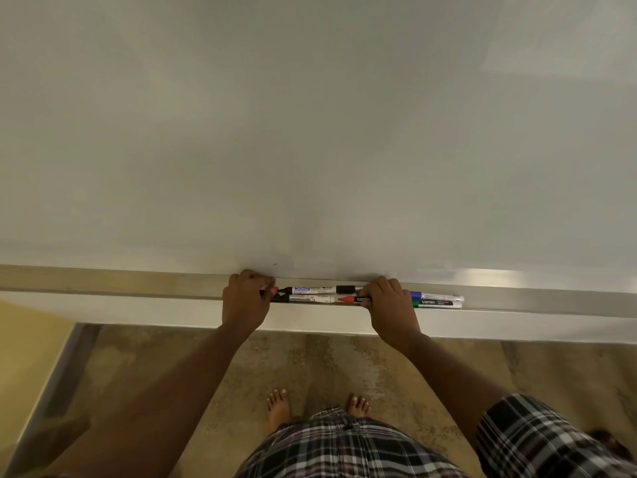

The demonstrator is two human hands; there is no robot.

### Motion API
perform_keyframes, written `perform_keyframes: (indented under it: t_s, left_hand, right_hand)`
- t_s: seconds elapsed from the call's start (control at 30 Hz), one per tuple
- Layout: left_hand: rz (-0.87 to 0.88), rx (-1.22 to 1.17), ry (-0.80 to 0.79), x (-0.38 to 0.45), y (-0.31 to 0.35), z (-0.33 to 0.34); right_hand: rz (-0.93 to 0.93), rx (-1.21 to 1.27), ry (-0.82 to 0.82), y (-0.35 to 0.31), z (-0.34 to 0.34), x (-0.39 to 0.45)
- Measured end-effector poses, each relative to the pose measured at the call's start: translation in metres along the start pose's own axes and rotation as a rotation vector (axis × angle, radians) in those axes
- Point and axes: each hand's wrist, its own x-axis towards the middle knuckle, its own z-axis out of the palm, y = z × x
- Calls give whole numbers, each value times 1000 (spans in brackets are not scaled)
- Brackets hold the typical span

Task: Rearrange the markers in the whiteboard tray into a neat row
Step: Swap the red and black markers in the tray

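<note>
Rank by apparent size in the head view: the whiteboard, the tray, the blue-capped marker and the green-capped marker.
1. whiteboard, fills most of the view.
2. tray, a thin strip spanning the frame.
3. blue-capped marker and green-capped marker: they look alike, each partly hidden by the right hand, so unranked.

I read "camlin" on red marker (356, 299), "camlin" on green marker (437, 302); "DOMS" upside down on black marker (315, 289).
</note>
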Motion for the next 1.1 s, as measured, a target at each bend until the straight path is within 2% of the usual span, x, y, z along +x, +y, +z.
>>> perform_keyframes:
  t_s: [0.2,0.43,0.7,0.83,0.97,1.1]
  left_hand:
    - [-33,-13,35,2,2,1]
    - [14,-6,59,4,3,0]
    - [85,251,33,5,4,1]
    - [109,258,63,0,2,2]
    - [113,49,124,-4,11,0]
    - [189,-166,119,-8,28,3]
  right_hand:
    - [-1,22,21,-1,1,0]
    - [-6,30,31,-3,2,0]
    - [-10,48,22,-7,0,-2]
    - [-9,49,31,-8,-1,-2]
    - [-8,147,105,-17,-6,-1]
    - [-60,253,132,-35,-14,3]
